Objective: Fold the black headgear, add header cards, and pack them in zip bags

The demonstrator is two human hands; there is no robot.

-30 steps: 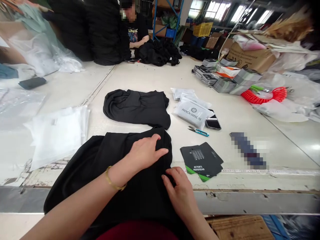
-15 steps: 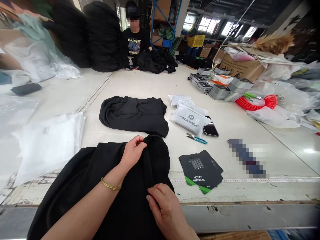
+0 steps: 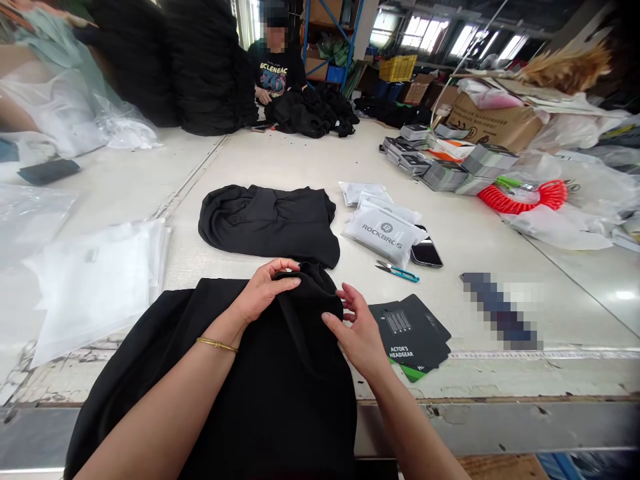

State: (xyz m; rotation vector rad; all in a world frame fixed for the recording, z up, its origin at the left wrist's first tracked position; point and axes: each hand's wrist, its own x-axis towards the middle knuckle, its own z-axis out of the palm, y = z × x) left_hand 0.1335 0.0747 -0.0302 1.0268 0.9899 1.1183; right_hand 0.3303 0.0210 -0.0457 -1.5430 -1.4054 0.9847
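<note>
A large black cloth [image 3: 250, 387] lies over the table's near edge and hangs down in front of me. My left hand [image 3: 267, 290], with a gold bangle at the wrist, pinches the cloth's raised upper fold between thumb and fingers. At the right side of that fold is my right hand [image 3: 357, 330], thumb and fingers apart, its fingertips beside the cloth. Just beyond lies a folded black garment [image 3: 267, 223]. Black cards with green corners [image 3: 413, 340] are fanned out right of my right hand.
White packets [image 3: 383, 233], a phone [image 3: 427, 250] and blue-handled snips [image 3: 397, 271] lie right of centre. Clear plastic bags [image 3: 100, 280] are at left. Stacked boxes [image 3: 445, 173] and a red coiled hose [image 3: 530, 200] stand farther right. Across the table is a person [image 3: 275, 67].
My right hand has moved up from the lower cloth to the fold's right side and opened. The left hand has stayed near the fold, which is now lifted and bunched. The view has shifted slightly.
</note>
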